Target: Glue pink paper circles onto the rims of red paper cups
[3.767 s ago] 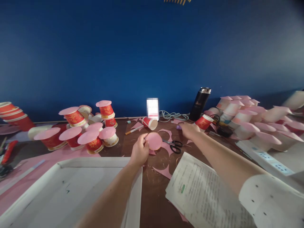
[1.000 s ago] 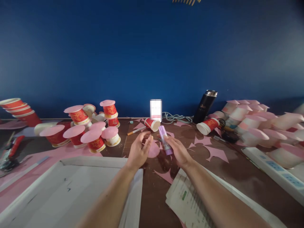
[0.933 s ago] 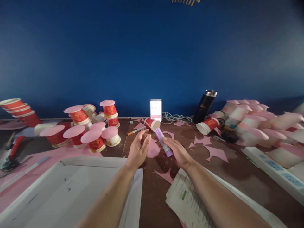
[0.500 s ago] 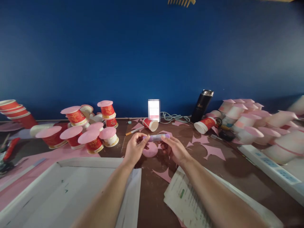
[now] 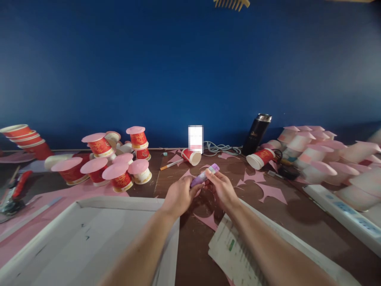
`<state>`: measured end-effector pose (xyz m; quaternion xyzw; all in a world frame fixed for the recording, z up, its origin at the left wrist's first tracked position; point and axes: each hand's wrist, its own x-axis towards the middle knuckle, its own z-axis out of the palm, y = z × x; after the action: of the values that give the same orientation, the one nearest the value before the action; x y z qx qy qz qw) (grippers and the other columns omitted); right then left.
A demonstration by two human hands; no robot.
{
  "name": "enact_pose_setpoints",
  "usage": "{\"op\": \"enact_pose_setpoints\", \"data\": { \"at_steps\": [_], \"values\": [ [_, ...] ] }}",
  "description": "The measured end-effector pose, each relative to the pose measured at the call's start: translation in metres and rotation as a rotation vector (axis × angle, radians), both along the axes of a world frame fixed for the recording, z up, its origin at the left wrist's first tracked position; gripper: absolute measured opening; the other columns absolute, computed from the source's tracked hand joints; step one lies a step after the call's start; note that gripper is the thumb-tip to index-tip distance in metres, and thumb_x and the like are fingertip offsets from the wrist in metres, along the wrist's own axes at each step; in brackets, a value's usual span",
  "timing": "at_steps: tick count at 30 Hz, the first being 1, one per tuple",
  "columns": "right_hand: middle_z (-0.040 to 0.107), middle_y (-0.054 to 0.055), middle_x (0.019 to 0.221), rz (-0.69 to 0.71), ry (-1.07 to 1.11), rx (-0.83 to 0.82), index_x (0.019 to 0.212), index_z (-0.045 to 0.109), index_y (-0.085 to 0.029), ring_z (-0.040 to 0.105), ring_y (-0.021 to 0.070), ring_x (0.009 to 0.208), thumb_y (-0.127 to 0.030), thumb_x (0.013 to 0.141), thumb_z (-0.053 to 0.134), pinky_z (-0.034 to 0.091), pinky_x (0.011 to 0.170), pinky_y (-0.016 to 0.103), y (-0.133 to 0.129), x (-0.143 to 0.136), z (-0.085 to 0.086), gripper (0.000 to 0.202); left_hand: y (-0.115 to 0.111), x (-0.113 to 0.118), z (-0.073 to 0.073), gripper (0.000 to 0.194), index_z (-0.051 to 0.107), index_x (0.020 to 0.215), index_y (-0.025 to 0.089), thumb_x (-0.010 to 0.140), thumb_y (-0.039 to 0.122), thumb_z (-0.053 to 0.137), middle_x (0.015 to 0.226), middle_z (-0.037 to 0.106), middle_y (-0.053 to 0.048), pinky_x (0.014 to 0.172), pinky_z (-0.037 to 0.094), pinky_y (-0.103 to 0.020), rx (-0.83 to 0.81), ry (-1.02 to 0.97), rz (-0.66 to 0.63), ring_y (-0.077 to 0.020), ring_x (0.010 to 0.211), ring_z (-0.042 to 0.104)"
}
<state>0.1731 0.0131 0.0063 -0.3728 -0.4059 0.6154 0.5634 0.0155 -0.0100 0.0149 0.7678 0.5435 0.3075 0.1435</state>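
Note:
A purple glue stick [image 5: 200, 179] is held tilted over the brown table, its upper end to the right. My left hand [image 5: 181, 195] is closed round its lower left end. The fingers of my right hand [image 5: 222, 186] pinch its upper right part. Beneath the hands lies a pink paper piece, mostly hidden by them. Just behind, a red and white paper cup [image 5: 190, 156] lies on its side, near an orange and white pen [image 5: 171, 164].
Red cups with pink paper discs [image 5: 117, 176] stand left; white cups with pink tops [image 5: 318, 169] crowd the right. A black flask [image 5: 256, 134], a power strip [image 5: 342, 212], pink scraps [image 5: 272, 192], a white tray [image 5: 119, 203] and printed papers [image 5: 230, 248] surround the hands.
The glue stick has gone from level to tilted, right end up. My left hand has moved right and wrapped further round it. The whole view has shifted slightly.

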Motion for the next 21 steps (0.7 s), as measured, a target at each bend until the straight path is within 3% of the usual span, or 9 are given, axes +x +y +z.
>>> {"op": "enact_pose_setpoints", "data": {
  "at_steps": [10, 21],
  "values": [
    [0.052, -0.002, 0.055, -0.133, 0.055, -0.023, 0.067, 0.064, -0.018, 0.045, 0.0115, 0.051, -0.044, 0.064, 0.077, 0.039, 0.051, 0.027, -0.002, -0.006, 0.007, 0.030, -0.002, 0.008, 0.002, 0.040, 0.058, 0.085, 0.018, 0.090, 0.053, 0.040, 0.084, 0.066, -0.008, 0.069, 0.042, -0.030, 0.025, -0.019, -0.015, -0.0230, 0.083, 0.064],
    [0.048, -0.003, 0.054, -0.173, 0.043, 0.005, 0.070, 0.062, -0.020, 0.042, 0.0119, 0.050, -0.047, 0.067, 0.073, 0.038, 0.047, 0.027, 0.002, -0.008, 0.004, 0.029, 0.000, 0.013, 0.000, 0.038, 0.059, 0.089, 0.017, 0.091, 0.050, 0.041, 0.087, 0.068, -0.009, 0.074, 0.044, -0.032, 0.042, -0.049, -0.020, -0.0243, 0.087, 0.065]
  ]
}}
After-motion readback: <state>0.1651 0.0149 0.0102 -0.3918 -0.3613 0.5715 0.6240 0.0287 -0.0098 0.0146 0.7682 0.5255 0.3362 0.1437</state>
